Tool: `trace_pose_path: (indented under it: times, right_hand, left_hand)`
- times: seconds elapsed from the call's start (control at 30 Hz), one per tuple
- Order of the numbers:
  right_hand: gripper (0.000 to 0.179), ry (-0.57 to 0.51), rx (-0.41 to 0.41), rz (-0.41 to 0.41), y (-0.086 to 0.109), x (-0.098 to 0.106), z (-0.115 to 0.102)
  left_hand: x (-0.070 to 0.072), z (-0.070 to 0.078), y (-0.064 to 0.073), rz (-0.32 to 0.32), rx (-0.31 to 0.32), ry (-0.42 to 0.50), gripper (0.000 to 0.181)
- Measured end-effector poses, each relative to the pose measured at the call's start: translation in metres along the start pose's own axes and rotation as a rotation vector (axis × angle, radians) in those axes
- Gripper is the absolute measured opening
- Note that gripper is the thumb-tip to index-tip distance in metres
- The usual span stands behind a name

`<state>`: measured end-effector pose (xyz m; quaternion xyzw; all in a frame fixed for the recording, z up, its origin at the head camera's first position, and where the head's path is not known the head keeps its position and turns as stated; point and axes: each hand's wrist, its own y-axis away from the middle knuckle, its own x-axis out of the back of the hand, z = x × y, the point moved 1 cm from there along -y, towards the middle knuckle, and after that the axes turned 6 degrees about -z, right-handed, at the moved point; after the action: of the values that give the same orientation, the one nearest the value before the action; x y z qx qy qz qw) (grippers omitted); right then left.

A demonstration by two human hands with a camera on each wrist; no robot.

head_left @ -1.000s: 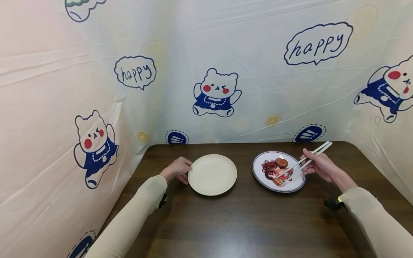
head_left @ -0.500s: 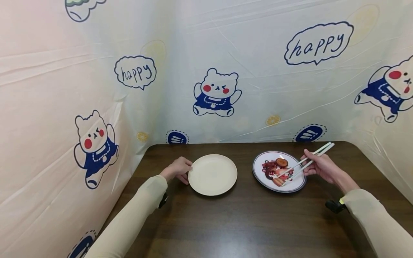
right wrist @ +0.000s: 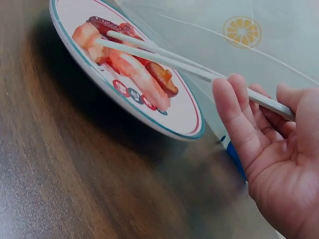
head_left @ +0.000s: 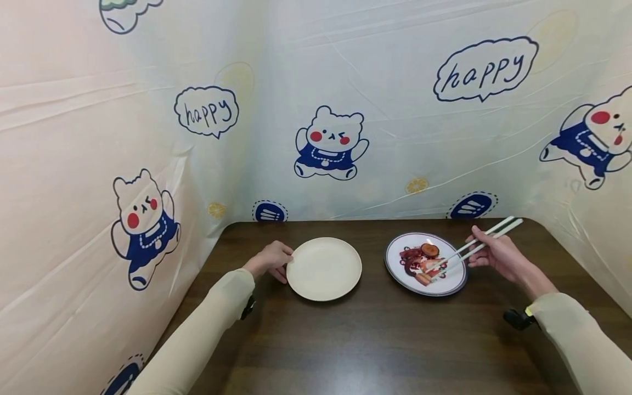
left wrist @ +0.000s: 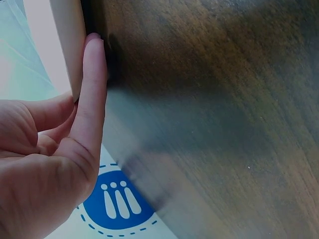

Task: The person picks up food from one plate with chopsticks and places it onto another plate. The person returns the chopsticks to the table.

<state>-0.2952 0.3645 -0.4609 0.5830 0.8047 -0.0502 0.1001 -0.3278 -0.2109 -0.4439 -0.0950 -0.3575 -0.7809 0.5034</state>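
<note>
On the left of the table, a plain cream plate (head_left: 324,269) is pinched at its left rim by my left hand (head_left: 271,259). The left wrist view shows the thumb on one side of this rim (left wrist: 68,50) and a finger along the other. My right hand (head_left: 501,258) holds a pair of white chopsticks (right wrist: 199,73), slanting down left over a patterned white plate (head_left: 451,283) with a dark edge. Their tips reach the food at its middle: pink pieces (right wrist: 144,84), a brown mushroom-like slice (head_left: 429,250) and dark reddish bits.
The dark wooden table (head_left: 345,345) spreads in front of both plates. Behind and beside it hangs a pale curtain (head_left: 395,126) with bear prints and "happy" bubbles. A gap of bare wood (head_left: 373,263) separates the two plates.
My right hand has shifted slightly to the right, drawing the chopsticks with it. The left hand keeps its grip on the cream plate, and both plates stay in place.
</note>
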Motion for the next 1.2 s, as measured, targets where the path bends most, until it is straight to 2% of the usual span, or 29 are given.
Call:
trace_pose_path:
  times: [0.17, 0.3, 0.5, 0.67, 0.8, 0.97, 1.2]
  right_hand:
    - [0.043, -0.062, 0.065, -0.030, 0.000, -0.004, -0.005]
    - [0.044, -0.097, 0.084, -0.059, 0.000, -0.009, -0.009]
    - [0.041, -0.110, 0.090, -0.068, 0.000, -0.021, -0.015]
    - [0.042, -0.114, 0.128, -0.087, -0.001, -0.032, -0.016]
    - [0.041, -0.080, 0.147, -0.092, -0.001, -0.042, -0.016]
    - [0.037, 0.005, 0.150, -0.055, -0.003, -0.054, -0.016]
    - [0.035, 0.021, 0.180, -0.051, -0.005, -0.069, -0.016]
  left_hand:
    - [0.001, -0.001, -0.001, -0.004, 0.007, 0.003, 0.030]
    - [0.001, -0.001, -0.001, -0.008, 0.007, 0.005, 0.031]
    - [0.000, 0.000, -0.001, -0.006, -0.002, 0.002, 0.030]
    - [0.001, 0.001, 0.000, -0.016, -0.011, 0.009, 0.031]
    - [0.002, 0.002, 0.000, -0.016, -0.017, 0.005, 0.031]
    - [0.003, 0.000, -0.002, -0.006, -0.012, -0.007, 0.030]
    - [0.003, 0.000, -0.002, 0.001, -0.004, -0.007, 0.030]
